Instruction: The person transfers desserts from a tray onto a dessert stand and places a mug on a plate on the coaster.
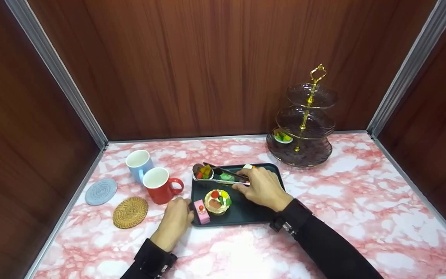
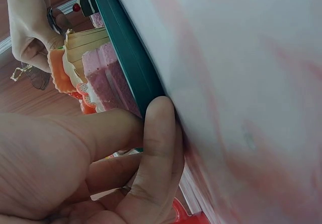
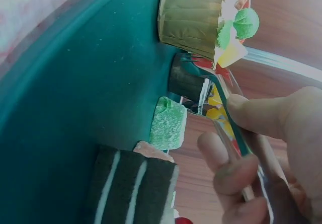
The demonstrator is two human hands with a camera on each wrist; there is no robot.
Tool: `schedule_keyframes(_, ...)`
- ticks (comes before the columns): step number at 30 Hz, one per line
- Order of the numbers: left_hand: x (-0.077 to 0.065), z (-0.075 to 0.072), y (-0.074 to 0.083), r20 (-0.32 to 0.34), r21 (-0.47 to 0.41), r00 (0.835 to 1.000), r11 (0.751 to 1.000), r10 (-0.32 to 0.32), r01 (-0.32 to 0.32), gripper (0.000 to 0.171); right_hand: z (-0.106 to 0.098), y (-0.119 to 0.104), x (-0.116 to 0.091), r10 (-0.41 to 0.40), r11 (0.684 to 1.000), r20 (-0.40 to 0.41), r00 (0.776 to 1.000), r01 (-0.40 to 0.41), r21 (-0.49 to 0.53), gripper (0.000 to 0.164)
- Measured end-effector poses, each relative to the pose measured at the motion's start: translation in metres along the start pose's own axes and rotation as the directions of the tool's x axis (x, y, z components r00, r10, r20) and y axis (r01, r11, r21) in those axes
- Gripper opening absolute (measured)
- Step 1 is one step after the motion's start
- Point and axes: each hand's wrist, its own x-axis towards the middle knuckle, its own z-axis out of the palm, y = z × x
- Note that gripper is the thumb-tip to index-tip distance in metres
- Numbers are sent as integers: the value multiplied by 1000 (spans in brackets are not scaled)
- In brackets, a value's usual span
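Some tongs [image 1: 236, 175], in right fingers [image 3: 239, 172]; rear partly hidden

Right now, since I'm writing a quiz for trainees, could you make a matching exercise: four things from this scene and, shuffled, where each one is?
Things
1. Silver metal tongs
2. Small pink rectangular cake slice
3. Red mug with white inside
4. White cup with yellow-and-green filling

Places
A. On the bottom tier of the dark translucent three-tier stand
B. In the right hand
C. On the marbled pink-and-white table, beside the light blue mug
D. At the near left corner of the dark green rectangular tray

Pairs: 1-B; 2-D; 3-C; 4-A
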Motion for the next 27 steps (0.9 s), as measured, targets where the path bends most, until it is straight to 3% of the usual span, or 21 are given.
schedule_keyframes(10, -1, 1, 0, 0, 8, 1000, 1000, -8, 8, 9, 3, 1, -4, -11, 1000, -29, 1000, 12, 26, 40)
schedule_keyframes(17, -1, 0, 0, 2, 9, 1000, 1000, -11, 11, 9, -1, 2, -7, -53, 998, -84, 995, 55, 25, 40)
schedule_keyframes(27, 0, 0, 0, 2, 2, 1000, 1000, -14, 14, 11, -7, 7, -12, -37, 998, -161, 986, 46, 52, 36)
